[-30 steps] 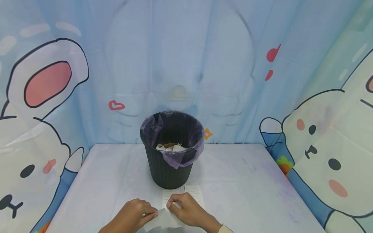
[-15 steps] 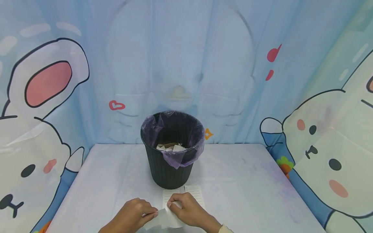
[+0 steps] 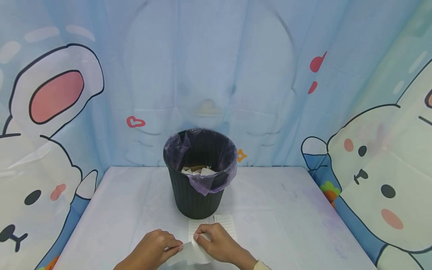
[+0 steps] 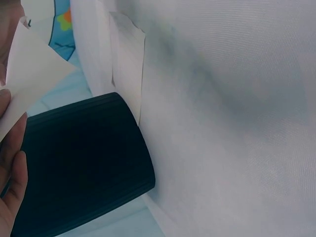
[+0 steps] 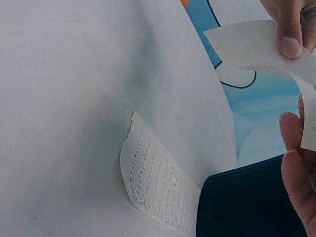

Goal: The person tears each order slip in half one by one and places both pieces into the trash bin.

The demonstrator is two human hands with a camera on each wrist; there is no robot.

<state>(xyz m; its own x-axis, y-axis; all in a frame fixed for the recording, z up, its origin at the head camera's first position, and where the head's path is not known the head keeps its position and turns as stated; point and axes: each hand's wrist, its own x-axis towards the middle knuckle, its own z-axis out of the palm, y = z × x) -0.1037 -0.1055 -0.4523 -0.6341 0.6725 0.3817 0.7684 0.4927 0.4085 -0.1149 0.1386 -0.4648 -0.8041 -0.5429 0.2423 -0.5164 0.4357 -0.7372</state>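
Low in the head view, a white sheet of paper (image 3: 190, 255) spans both hands. My left hand (image 3: 153, 247) pinches its left part between thumb and fingers. On the other side my right hand (image 3: 219, 242) pinches the upper edge, close to the left fingertips. The paper bends between them, and in the right wrist view the held paper (image 5: 252, 47) curves sharply. Just beyond the hands lie two lined paper slips, a right slip (image 3: 227, 224) and a left slip (image 3: 197, 225) partly hidden by the right hand. One slip (image 5: 153, 182) shows a torn end and small checkboxes.
A black ribbed trash bin (image 3: 197, 200) with a purple liner (image 3: 226, 182) stands behind the slips. Crumpled paper scraps (image 3: 199, 171) lie inside it. The white-covered table (image 3: 287, 221) ends at a blue cartoon curtain (image 3: 216, 67).
The paper between the hands has flexed slightly, its lower edge shifting a little. Both hands stay in nearly the same place.
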